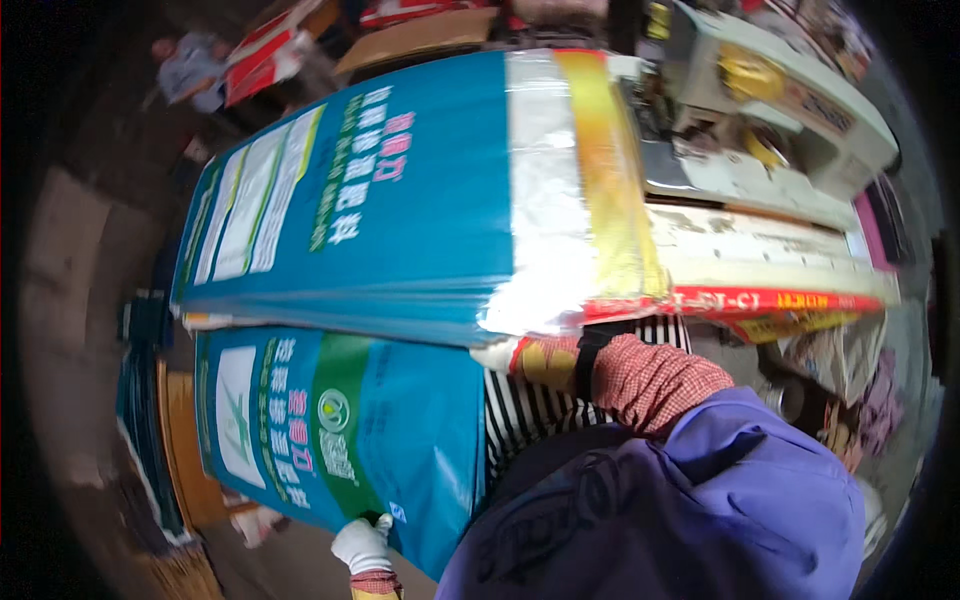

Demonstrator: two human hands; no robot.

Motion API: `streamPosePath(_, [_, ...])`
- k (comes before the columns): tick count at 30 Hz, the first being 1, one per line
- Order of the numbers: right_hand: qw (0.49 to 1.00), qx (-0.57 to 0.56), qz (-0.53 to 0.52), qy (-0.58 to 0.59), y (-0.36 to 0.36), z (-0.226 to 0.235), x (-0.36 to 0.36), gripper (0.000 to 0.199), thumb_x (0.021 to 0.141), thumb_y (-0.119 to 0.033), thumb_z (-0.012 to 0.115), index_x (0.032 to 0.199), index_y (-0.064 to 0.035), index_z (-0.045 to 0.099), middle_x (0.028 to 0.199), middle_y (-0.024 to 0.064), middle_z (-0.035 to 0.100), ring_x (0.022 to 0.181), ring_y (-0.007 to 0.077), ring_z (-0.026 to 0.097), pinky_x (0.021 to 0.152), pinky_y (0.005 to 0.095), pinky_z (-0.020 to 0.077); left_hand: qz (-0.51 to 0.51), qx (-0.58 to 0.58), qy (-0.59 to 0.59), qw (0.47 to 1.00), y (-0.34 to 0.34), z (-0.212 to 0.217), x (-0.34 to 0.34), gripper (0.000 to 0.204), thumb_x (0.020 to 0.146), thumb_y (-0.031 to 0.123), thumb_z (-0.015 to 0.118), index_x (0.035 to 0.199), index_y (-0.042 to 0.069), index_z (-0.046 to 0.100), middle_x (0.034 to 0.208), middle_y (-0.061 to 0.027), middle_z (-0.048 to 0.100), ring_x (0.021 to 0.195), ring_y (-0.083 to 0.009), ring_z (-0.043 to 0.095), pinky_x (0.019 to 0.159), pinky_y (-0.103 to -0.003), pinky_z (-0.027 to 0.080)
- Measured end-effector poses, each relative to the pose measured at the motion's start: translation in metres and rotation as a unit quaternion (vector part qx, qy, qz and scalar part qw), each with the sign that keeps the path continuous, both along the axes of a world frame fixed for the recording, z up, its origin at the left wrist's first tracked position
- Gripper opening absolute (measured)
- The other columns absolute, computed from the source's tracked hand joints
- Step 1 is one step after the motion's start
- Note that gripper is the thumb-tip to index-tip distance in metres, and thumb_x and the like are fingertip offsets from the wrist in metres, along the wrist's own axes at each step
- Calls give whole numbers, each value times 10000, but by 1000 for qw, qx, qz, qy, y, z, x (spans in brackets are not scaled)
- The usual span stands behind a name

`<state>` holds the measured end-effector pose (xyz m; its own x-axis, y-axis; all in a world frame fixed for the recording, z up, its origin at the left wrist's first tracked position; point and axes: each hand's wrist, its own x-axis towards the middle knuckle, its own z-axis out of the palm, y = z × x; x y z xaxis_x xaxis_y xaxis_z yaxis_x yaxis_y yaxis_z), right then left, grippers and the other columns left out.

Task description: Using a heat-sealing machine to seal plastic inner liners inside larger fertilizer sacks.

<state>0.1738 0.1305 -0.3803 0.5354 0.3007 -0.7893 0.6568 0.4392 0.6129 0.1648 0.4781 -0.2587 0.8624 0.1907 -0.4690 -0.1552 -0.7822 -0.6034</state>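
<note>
The gloved left hand (362, 545) pinches the lower edge of a loose blue bag (430, 450), which slopes down just below a bag stack (430, 180). The right hand (545, 360) is at the stack's near edge, its grip too hidden to tell. An even pull would likely keep the bag uncreased. The stack crowds the table (750, 235) beside a white sewing machine (800, 110).

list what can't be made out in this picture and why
Grip of the right hand: head view, fingers hidden by the bag stack.
Left forearm: head view, cut off by lower edge.
Sewing machine needle: head view, too small, blurred.
Far person: head view, small and blurred.
</note>
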Motion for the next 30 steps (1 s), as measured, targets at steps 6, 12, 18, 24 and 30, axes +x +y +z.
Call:
streamPosePath(6, [731,58,-364,-574,-15,-63,-52,236,881,-187,449,1046,-38,527,1021,66,583,938,220,565,876,377,456,-289,-498,9,817,-152,54,64,283,776,278,647,666,31,559,622,-149,532,589,-309,529,566,-367,417])
streamPosePath(12, [232,725,-641,98,-50,111,-128,231,753,-181,529,901,-28,620,881,125,649,834,297,606,778,401,482,-587,-616,15,525,-351,61,49,206,729,122,653,890,4,602,918,-142,612,842,-302,579,761,-352,460])
streamPosePath(18, [-245,863,-379,228,-95,138,-155,367,802,-376,541,934,-46,633,813,112,638,772,193,612,649,301,486,-628,-543,70,553,-420,47,65,250,677,79,647,910,20,577,915,-142,581,861,-324,545,757,-365,443])
streamPosePath(24, [-247,752,-609,-53,-159,168,-135,559,813,-602,459,869,-84,661,704,52,650,574,144,598,538,260,452,-627,-612,69,477,-382,79,37,116,700,11,632,753,38,532,728,-114,545,709,-319,550,632,-375,448])
streamPosePath(30, [-465,776,-426,20,-173,148,-81,518,809,-468,572,948,26,637,820,100,666,719,206,640,588,303,515,-721,-489,82,484,-371,87,26,106,682,74,665,727,60,570,736,-94,579,690,-297,566,603,-369,460])
